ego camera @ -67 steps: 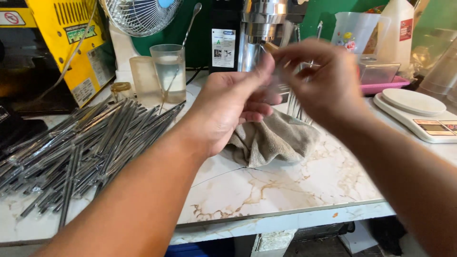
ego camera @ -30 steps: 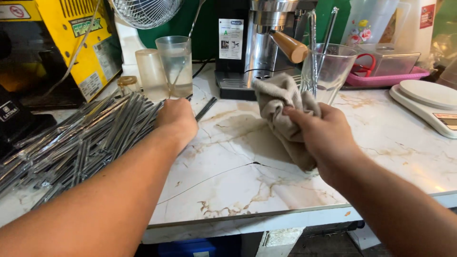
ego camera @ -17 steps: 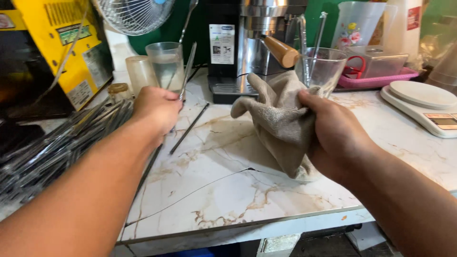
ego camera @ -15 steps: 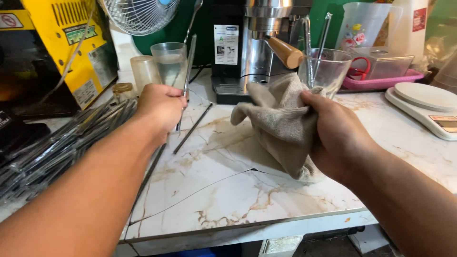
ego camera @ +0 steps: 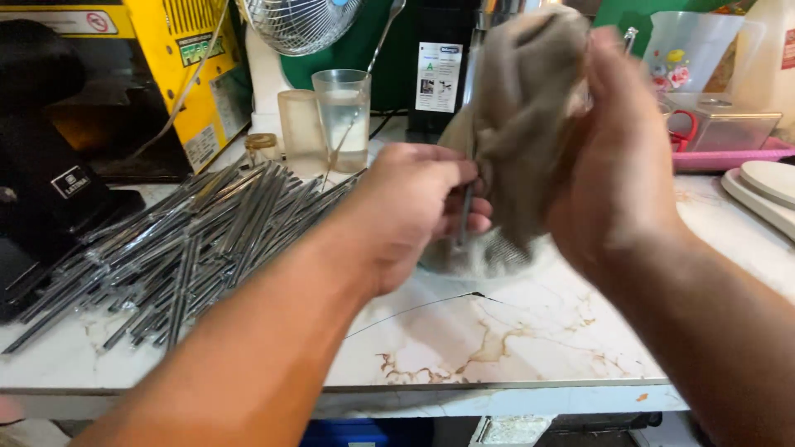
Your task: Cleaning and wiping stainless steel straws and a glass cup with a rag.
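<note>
My left hand (ego camera: 418, 211) pinches a thin metal straw (ego camera: 465, 217) and holds it upright against a grey-brown cloth (ego camera: 517, 124). My right hand (ego camera: 617, 161) grips that cloth, raised above the marble counter (ego camera: 497, 348) and wrapped around the straw's upper part, which is hidden. A large heap of metal straws (ego camera: 190, 244) lies on the counter to the left of my left forearm.
A glass of water (ego camera: 342, 116) with a spoon and a small frosted cup (ego camera: 298, 128) stand behind the heap. A yellow machine (ego camera: 178, 70), a fan (ego camera: 298, 25) and a coffee machine (ego camera: 443, 70) line the back. A pink tray (ego camera: 729, 153) and white scale (ego camera: 766, 186) sit right.
My left hand has picked a straw off the counter by the heap and brought it to the cloth. My right hand has lifted the cloth up around it.
</note>
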